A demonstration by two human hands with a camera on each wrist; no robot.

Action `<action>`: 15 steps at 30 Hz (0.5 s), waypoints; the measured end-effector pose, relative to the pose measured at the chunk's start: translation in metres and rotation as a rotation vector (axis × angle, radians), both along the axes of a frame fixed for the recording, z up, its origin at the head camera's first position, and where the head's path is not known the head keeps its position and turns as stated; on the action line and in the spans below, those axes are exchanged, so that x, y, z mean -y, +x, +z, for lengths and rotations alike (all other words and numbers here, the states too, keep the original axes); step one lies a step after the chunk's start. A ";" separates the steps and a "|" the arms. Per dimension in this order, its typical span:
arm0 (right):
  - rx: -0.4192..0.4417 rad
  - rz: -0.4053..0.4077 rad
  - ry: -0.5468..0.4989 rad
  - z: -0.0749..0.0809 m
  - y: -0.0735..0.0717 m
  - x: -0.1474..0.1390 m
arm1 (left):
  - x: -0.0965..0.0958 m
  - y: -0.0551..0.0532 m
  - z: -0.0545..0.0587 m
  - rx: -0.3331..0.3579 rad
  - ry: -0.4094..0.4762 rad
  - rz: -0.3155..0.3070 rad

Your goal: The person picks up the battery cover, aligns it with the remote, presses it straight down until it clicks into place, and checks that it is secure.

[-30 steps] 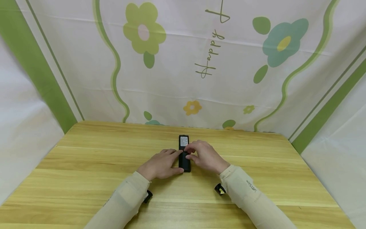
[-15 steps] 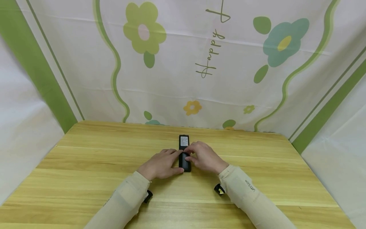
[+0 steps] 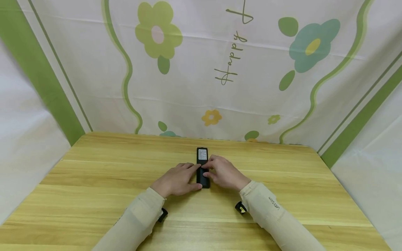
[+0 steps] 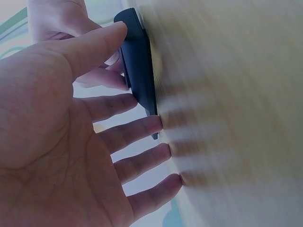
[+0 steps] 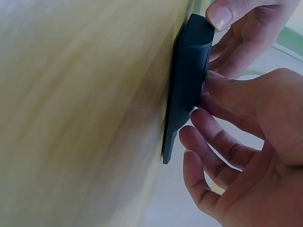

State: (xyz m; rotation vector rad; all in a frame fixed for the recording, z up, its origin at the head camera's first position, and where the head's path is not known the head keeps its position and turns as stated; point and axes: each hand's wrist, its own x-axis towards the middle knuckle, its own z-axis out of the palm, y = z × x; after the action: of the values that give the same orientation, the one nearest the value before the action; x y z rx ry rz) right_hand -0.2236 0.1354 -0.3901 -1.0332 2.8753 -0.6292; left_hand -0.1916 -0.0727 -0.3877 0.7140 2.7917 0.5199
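Observation:
A black remote control (image 3: 202, 161) lies back side up on the table, its white label at the far end. The left hand (image 3: 178, 179) touches it from the left with straight fingers. Its thumb presses the near end and its forefinger rests at the middle, while the other fingertips stand on the wood in the left wrist view. With curled thumb and forefinger, the right hand (image 3: 226, 172) pinches the dark battery cover (image 3: 203, 178) on the near half. In the right wrist view its other fingers curl loosely beside the remote's edge. The forefinger's tip is partly hidden.
The wooden table (image 3: 103, 174) runs back to a white cloth wall (image 3: 188, 83) printed with flowers. Small black wrist devices show under the left sleeve (image 3: 132, 216) and the right sleeve (image 3: 276, 212).
The right thumb and forefinger have shifted very slightly on the battery cover. Its surface shone half a second ago and looks dark now. The left hand and the remote have stayed put.

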 end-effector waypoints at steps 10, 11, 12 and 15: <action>-0.052 0.051 0.054 0.000 0.004 -0.002 | 0.000 0.000 0.000 -0.001 -0.001 -0.004; -0.056 0.055 0.061 0.000 0.004 -0.002 | 0.000 0.000 0.001 0.000 -0.001 -0.004; -0.058 0.057 0.068 0.000 0.005 -0.002 | 0.000 0.000 0.001 0.001 0.000 -0.003; -0.056 0.061 0.089 0.001 0.006 -0.002 | 0.000 0.001 0.001 0.005 0.000 -0.002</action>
State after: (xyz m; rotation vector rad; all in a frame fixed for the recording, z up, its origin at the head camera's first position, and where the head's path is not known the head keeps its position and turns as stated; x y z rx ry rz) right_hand -0.2174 0.1378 -0.3893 -1.1379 2.8767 -0.4720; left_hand -0.1905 -0.0727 -0.3869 0.7149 2.7865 0.5209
